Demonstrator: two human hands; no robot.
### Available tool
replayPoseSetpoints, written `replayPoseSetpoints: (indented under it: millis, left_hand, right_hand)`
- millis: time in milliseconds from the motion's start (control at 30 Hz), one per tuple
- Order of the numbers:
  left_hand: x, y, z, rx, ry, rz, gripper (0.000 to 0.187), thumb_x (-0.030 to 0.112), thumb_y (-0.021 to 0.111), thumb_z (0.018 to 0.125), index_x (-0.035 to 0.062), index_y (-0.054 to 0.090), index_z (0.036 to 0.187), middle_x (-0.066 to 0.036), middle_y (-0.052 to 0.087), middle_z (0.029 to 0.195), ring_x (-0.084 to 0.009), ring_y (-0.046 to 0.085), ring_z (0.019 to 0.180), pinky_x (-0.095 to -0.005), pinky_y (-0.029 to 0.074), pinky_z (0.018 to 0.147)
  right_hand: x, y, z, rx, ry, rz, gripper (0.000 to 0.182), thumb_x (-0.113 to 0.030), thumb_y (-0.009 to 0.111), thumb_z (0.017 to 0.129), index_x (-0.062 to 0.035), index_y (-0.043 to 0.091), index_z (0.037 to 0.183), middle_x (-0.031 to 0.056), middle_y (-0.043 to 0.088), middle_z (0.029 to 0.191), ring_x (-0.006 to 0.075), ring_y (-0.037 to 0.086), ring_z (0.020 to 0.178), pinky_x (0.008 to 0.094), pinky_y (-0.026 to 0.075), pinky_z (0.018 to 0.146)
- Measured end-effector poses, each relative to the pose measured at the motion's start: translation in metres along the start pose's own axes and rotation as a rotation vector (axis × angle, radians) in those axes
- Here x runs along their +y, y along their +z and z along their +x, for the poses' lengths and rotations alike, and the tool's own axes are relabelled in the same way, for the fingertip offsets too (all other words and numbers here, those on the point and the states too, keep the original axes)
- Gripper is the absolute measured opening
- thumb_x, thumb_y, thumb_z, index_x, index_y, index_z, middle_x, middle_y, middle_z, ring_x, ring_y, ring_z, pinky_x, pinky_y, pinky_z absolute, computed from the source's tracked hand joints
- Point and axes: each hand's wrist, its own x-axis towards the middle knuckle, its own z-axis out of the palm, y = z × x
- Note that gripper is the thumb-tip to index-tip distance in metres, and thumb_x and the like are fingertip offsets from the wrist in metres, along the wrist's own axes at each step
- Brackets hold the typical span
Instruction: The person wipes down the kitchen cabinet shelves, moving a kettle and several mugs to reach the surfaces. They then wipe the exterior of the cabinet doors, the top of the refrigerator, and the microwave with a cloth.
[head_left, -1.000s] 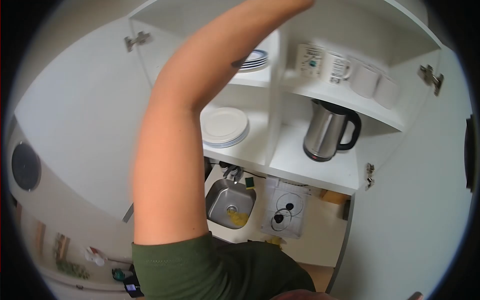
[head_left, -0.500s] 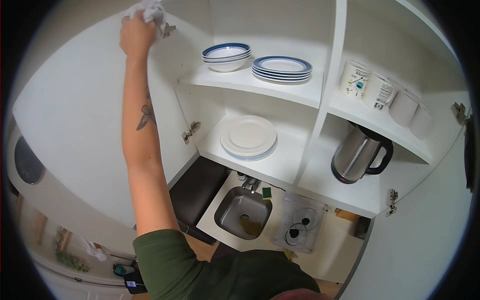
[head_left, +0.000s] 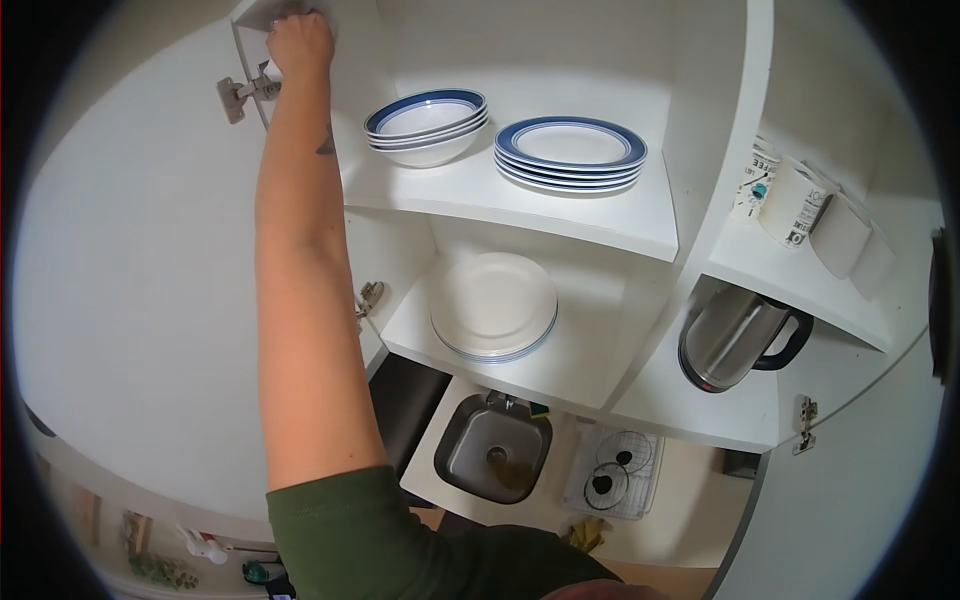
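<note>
My left hand (head_left: 300,45) is raised to the upper left corner of an open wall cabinet, beside the top door hinge (head_left: 234,100). Its fingers are closed and turned away from me. The white cloth it gripped a moment ago is now mostly hidden behind the hand, against the inner side wall. To the left of my arm stands the open white cabinet door (head_left: 140,250). Nearest on the upper shelf is a stack of blue-rimmed bowls (head_left: 427,125), then blue-rimmed plates (head_left: 570,150). My right hand is out of view.
Cream plates (head_left: 493,303) are stacked on the lower shelf. Mugs (head_left: 795,205) and a steel kettle (head_left: 735,338) occupy the right section. Below are a sink (head_left: 470,462), a dish rack with glass lids (head_left: 612,475) and a yellowish cloth (head_left: 587,535). Another open door (head_left: 850,500) stands at right.
My left hand has moved from the door's upper edge, rightward past the hinge, to the cabinet's inner side. The cloth went from plainly visible to mostly hidden. The shelves now look closer.
</note>
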Motion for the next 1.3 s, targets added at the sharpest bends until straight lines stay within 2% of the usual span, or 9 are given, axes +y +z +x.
replayPoseSetpoints:
  millis: [200,333,567,667,733,933,1033,1067,1300]
  left_hand:
    - [-0.003,0.030,0.006,0.049,0.070,-0.003,0.021,0.015,0.052,0.083,0.0092,0.072,0.088,-0.012,0.068,0.098,-0.0308,0.064,0.095,-0.0428,0.053,0.073]
    - [0.000,0.018,-0.013,0.087,0.089,0.085,0.021,0.016,0.052,0.084,0.0124,0.070,0.093,-0.008,0.066,0.102,-0.0291,0.059,0.104,-0.0425,0.045,0.081]
    - [0.020,0.052,0.000,0.267,0.136,0.160,0.023,0.018,0.050,0.085,0.0138,0.068,0.100,-0.005,0.063,0.109,-0.0282,0.054,0.109,-0.0430,0.042,0.085]
    - [0.038,0.072,0.016,0.282,0.210,0.106,0.024,0.019,0.050,0.085,0.0129,0.068,0.100,-0.006,0.060,0.117,-0.0273,0.052,0.113,-0.0430,0.041,0.087]
    - [0.062,0.062,0.027,-0.093,0.229,0.114,0.025,0.022,0.050,0.088,0.0144,0.071,0.100,-0.005,0.066,0.111,-0.0242,0.056,0.113,-0.0420,0.047,0.088]
    - [0.099,0.089,0.053,-0.066,0.156,0.069,0.031,0.027,0.048,0.089,0.0177,0.066,0.113,-0.002,0.054,0.131,-0.0233,0.048,0.123,-0.0413,0.043,0.094]
    - [0.078,0.078,0.055,-0.340,0.266,0.099,0.032,0.028,0.052,0.087,0.0184,0.062,0.117,-0.005,0.056,0.125,-0.0280,0.048,0.121,-0.0451,0.040,0.098]
    - [0.068,0.081,0.042,-0.124,0.306,0.056,0.031,0.030,0.056,0.085,0.0214,0.063,0.114,-0.006,0.057,0.125,-0.0300,0.053,0.115,-0.0473,0.043,0.095]
    - [-0.022,-0.027,-0.004,-0.215,0.122,0.116,0.021,0.017,0.054,0.083,0.0143,0.072,0.094,-0.008,0.066,0.107,-0.0277,0.059,0.107,-0.0425,0.049,0.076]
  right_hand:
    - [-0.090,0.134,0.056,-0.299,-0.442,0.301,0.045,-0.042,0.054,0.083,0.0018,0.061,0.089,0.0140,0.059,0.077,0.0274,0.055,0.073,0.0422,0.043,0.066]
    - [-0.220,0.263,0.133,-0.239,-0.712,0.414,0.049,-0.047,0.052,0.085,0.0008,0.062,0.086,0.0129,0.058,0.073,0.0262,0.056,0.071,0.0408,0.043,0.064]
    - [-0.396,0.332,0.197,-0.112,-0.663,0.206,0.056,-0.055,0.048,0.089,-0.0011,0.063,0.081,0.0110,0.058,0.066,0.0242,0.056,0.066,0.0383,0.043,0.061]
    - [-0.405,0.339,0.196,0.025,-0.722,0.247,0.060,-0.058,0.047,0.090,-0.0020,0.061,0.074,0.0096,0.052,0.059,0.0228,0.053,0.059,0.0377,0.040,0.057]
    - [-0.406,0.338,0.191,0.197,-0.805,0.312,0.061,-0.058,0.046,0.090,-0.0023,0.059,0.069,0.0087,0.047,0.053,0.0220,0.049,0.054,0.0378,0.037,0.054]
    - [-0.411,0.346,0.198,-0.067,-0.555,0.148,0.062,-0.057,0.046,0.090,-0.0010,0.065,0.071,0.0118,0.053,0.057,0.0246,0.052,0.055,0.0369,0.040,0.054]
    - [-0.398,0.370,0.192,0.398,-0.764,0.390,0.061,-0.055,0.049,0.089,0.0007,0.068,0.077,0.0149,0.057,0.059,0.0281,0.056,0.058,0.0373,0.042,0.055]
    - [-0.395,0.369,0.196,0.370,-0.822,0.420,0.059,-0.054,0.050,0.088,0.0010,0.068,0.077,0.0156,0.057,0.060,0.0290,0.057,0.059,0.0376,0.043,0.055]
    - [-0.389,0.362,0.195,0.262,-0.948,0.502,0.056,-0.051,0.053,0.085,0.0021,0.068,0.078,0.0178,0.059,0.062,0.0315,0.058,0.061,0.0387,0.045,0.058]
